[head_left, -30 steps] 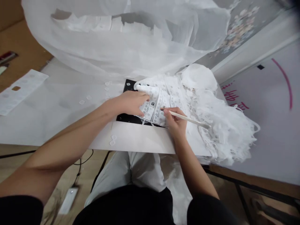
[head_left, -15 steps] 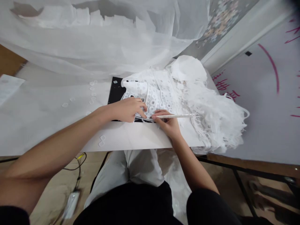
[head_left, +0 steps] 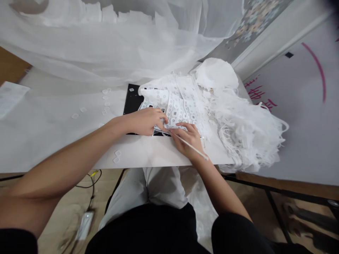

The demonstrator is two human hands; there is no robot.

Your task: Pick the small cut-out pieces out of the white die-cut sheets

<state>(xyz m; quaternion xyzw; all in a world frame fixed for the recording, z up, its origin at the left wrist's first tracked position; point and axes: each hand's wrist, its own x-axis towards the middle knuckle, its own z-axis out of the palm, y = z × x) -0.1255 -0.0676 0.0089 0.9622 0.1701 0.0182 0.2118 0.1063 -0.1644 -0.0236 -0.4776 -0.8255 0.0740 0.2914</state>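
Note:
A white patterned sheet [head_left: 178, 102], dotted with small rings and cut-out shapes, lies over a black mat [head_left: 131, 102] on the white table. My left hand [head_left: 148, 121] is at the sheet's near left edge, fingers bent and closed on it. To its right, my right hand [head_left: 186, 141] grips a thin white stick [head_left: 196, 150] between thumb and fingers. The stick's near end slants back over the wrist, while its tip is hidden among the fingers at the sheet's edge. Both hands' fingertips almost meet there.
A tangled heap of white strips [head_left: 246, 130] lies right of the sheet, below a round white piece [head_left: 217, 73]. Small diamond-shaped cut-outs [head_left: 117, 156] are scattered leftward. Sheer white fabric [head_left: 111, 49] hangs behind. A whiteboard [head_left: 299, 137] with red writing stands right.
The stick has swung from pointing right to slanting down over my right wrist, as that hand turned. My left hand stays at nearly the same spot on the sheet.

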